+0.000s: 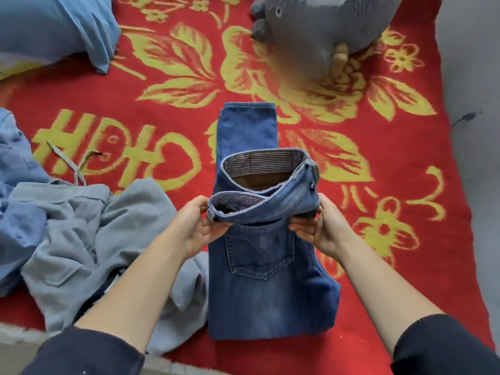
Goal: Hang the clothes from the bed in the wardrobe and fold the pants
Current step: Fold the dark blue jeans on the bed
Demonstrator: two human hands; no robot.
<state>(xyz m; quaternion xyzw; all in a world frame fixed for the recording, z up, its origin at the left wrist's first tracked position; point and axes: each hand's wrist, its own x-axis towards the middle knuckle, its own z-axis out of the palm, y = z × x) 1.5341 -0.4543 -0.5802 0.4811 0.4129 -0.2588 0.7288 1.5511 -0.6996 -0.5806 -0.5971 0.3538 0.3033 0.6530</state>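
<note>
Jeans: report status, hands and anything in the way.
Left hand and right hand both grip jeans waistband, lifted. Legs flat on red blanket. Grey pants heaped close at left.

A red woven blanket with yellow flowers and leaves (189, 85) covers the bed (16, 335); at the blanket's far left corner lies a light blue cloth pillow (54, 28); on its far edge sits a grey plush toy (324, 28); right of the blanket is a plain grey surface (473, 77), wall or floor I cannot tell; the light is soft and even.

Your blue jeans (270, 288) lie lengthwise on the red blanket (446, 239), back pocket up, waistband raised and gaping open.
</note>
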